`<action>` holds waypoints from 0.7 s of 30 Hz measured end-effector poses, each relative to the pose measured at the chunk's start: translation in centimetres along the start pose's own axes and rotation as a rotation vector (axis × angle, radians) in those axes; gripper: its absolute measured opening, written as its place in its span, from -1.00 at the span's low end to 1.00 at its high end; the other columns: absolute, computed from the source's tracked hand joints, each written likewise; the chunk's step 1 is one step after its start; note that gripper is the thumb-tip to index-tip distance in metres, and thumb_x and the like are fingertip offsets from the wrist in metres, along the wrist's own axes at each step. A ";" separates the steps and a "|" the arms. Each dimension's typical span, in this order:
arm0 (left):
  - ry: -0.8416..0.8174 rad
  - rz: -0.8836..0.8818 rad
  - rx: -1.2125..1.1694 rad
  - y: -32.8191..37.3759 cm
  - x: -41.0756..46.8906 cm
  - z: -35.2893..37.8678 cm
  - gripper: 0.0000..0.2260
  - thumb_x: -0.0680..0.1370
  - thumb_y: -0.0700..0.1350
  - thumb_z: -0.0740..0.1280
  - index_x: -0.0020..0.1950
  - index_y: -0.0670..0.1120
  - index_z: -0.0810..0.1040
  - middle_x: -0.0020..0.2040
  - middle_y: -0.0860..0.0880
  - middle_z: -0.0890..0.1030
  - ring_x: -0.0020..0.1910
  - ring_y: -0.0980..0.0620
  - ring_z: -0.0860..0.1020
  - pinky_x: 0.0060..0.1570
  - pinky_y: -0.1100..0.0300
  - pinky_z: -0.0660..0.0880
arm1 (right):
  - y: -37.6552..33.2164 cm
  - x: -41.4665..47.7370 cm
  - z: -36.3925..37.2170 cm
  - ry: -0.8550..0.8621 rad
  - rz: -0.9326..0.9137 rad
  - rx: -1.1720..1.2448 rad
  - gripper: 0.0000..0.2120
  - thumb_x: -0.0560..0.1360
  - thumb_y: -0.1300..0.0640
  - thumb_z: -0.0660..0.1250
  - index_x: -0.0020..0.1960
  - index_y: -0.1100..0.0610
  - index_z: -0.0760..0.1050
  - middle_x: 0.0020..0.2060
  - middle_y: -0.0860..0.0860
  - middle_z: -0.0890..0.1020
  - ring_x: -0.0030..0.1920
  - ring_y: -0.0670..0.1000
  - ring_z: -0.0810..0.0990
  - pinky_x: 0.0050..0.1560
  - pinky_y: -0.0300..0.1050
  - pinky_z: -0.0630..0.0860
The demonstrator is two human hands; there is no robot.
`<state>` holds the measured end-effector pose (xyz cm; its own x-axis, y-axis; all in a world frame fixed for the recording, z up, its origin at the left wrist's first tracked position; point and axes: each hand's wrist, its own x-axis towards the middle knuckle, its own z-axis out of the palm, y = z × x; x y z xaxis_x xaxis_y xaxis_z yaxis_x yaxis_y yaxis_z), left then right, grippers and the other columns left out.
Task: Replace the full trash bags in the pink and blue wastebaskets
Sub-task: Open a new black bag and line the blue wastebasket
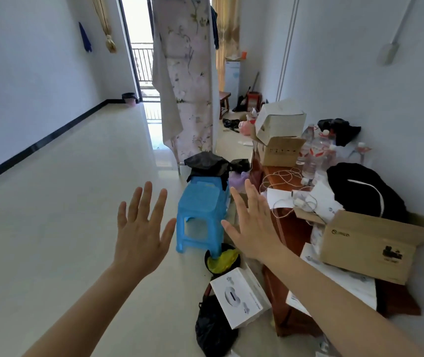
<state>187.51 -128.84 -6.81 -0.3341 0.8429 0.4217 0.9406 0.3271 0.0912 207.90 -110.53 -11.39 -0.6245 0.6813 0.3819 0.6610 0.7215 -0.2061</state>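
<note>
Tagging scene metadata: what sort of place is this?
Probably a room in a lived-in home: a floral sheet hangs as if drying, and a blue plastic stool stands beside a low wooden table cluttered with cardboard boxes and water bottles.

I see my left hand [141,228] and right hand [252,228] raised, fingers spread. At twelve o'clock a blue plastic stool [200,207] carries a crumpled black plastic bag [208,163]. Far off at eleven o'clock sits a pink round wastebasket [129,99].

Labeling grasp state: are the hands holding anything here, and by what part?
Nothing is held. Left hand and right hand are both open, fingers spread, in the air.
</note>
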 end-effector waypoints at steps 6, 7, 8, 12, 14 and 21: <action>-0.083 0.057 0.013 -8.5 14.3 4.4 -0.41 0.62 0.20 -0.06 0.60 -0.04 0.09 0.61 -0.15 0.03 0.57 -0.19 0.06 0.46 -0.25 0.15 | 0.5 15.3 4.9 0.006 0.046 -0.019 -0.16 0.55 -0.21 0.25 0.63 -0.02 -0.14 0.61 0.12 -0.17 0.60 0.16 -0.13 0.56 0.20 -0.05; -0.097 0.065 0.013 -9.6 16.6 5.0 -0.41 0.61 0.19 -0.05 0.60 -0.05 0.11 0.60 -0.16 0.05 0.57 -0.20 0.09 0.45 -0.25 0.16 | 0.7 17.5 5.5 0.012 0.082 -0.008 -0.15 0.55 -0.20 0.27 0.63 -0.03 -0.16 0.61 0.11 -0.17 0.60 0.17 -0.12 0.54 0.17 -0.07; -0.111 0.069 0.010 -10.6 18.7 5.6 -0.40 0.61 0.18 -0.05 0.60 -0.06 0.13 0.60 -0.16 0.06 0.57 -0.20 0.10 0.45 -0.25 0.16 | 0.7 19.3 6.2 0.013 0.115 0.006 -0.13 0.54 -0.20 0.28 0.63 -0.04 -0.18 0.61 0.11 -0.18 0.60 0.18 -0.11 0.53 0.15 -0.08; -0.138 0.108 0.019 -14.1 26.5 8.9 -0.40 0.61 0.18 -0.06 0.59 -0.06 0.16 0.60 -0.16 0.09 0.56 -0.20 0.12 0.44 -0.24 0.18 | 0.9 26.1 9.8 -0.011 0.117 0.023 -0.12 0.55 -0.18 0.28 0.63 -0.05 -0.22 0.61 0.11 -0.20 0.61 0.17 -0.14 0.57 0.21 0.01; -0.166 0.126 0.027 -16.0 30.6 11.4 -0.41 0.61 0.19 -0.06 0.59 -0.05 0.14 0.60 -0.15 0.07 0.57 -0.19 0.10 0.45 -0.23 0.15 | 1.1 30.2 12.1 -0.025 0.126 0.010 -0.14 0.56 -0.18 0.27 0.63 -0.03 -0.21 0.61 0.13 -0.19 0.61 0.17 -0.14 0.57 0.23 0.03; -0.256 0.158 0.070 -23.9 46.1 23.5 -0.38 0.60 0.26 -0.23 0.61 0.03 -0.03 0.61 -0.09 -0.11 0.59 -0.12 -0.08 0.52 -0.19 -0.02 | 2.9 46.8 23.9 -0.060 0.133 -0.007 -0.26 0.62 -0.18 0.15 0.64 0.03 -0.13 0.61 0.16 -0.20 0.61 0.17 -0.18 0.58 0.17 -0.08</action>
<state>148.23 -87.80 -10.76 -0.1968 0.9630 0.1841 0.9786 0.2046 -0.0237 170.63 -73.57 -15.67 -0.5548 0.7771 0.2972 0.7422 0.6237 -0.2452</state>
